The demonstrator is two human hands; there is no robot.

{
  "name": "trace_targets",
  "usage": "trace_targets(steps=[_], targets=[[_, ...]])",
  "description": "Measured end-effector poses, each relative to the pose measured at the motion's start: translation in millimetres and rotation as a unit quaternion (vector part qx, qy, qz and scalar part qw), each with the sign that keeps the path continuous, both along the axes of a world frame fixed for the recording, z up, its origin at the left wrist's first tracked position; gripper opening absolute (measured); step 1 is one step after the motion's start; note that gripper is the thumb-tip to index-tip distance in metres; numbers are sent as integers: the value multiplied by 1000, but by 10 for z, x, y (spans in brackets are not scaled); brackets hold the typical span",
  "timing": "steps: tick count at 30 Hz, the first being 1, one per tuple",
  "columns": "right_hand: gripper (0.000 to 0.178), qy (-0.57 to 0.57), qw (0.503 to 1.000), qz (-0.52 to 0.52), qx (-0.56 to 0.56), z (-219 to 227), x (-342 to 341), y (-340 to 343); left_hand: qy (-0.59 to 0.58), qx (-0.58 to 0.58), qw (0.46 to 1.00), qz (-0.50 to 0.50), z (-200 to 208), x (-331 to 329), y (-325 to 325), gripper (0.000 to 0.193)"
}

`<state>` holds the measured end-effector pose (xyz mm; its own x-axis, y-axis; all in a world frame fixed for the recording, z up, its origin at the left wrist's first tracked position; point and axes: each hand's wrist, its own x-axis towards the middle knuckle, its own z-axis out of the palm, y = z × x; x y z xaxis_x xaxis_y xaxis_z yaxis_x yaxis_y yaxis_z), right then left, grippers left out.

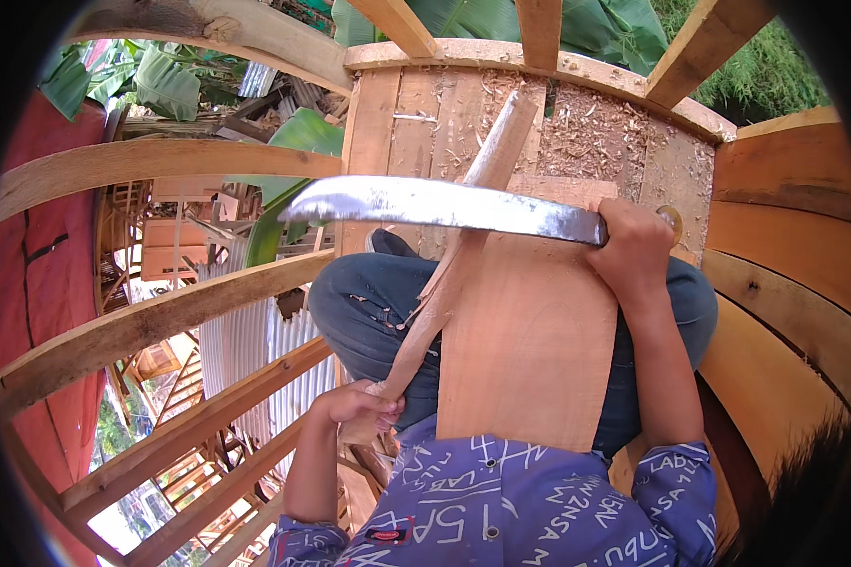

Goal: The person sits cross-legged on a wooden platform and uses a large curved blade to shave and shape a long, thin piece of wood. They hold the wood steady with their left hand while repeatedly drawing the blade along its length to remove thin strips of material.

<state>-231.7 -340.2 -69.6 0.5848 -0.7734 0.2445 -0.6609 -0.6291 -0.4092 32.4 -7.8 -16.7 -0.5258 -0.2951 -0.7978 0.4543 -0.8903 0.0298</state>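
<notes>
My right hand (pixel 633 236) is closed round the handle of a long machete (pixel 416 200), whose bright blade points left across the view. The blade crosses over a pale wooden stick (pixel 435 307) with rough, partly shaved sides; whether it touches the wood, I cannot tell. Closed round the stick's near end is my left hand (pixel 364 404). The far end of the stick reaches up over the plank floor. A flat wooden board (pixel 529 340) lies across my lap, beneath part of the stick. Split slivers stick out along the stick's left side, and a few chips rest on my trousers.
Wood shavings (pixel 591 132) litter the plank floor (pixel 369 142) ahead of my crossed legs. Wooden rails (pixel 161 312) run along the left, and a slatted wooden wall (pixel 785 283) closes off the right. Past the left rails are corrugated sheets (pixel 246 331) and banana leaves.
</notes>
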Motion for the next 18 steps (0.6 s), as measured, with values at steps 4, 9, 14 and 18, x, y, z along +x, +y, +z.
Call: trace_targets(steps=[4,9,14,18], targets=[[8,69,990,-120,-12,-60,-131,-207,-31,-1,1000,-1,12,-5,25,20],[8,93,991,-99,22,-1,-95,-83,-42,-8,999,-2,40,-17,-25,18],[10,94,990,-104,-16,-68,-115,-202,-18,5,1000,25,-49,15,113,18],[13,124,978,-161,48,-20,-122,-222,3,42,997,64,34,-39,5,23]])
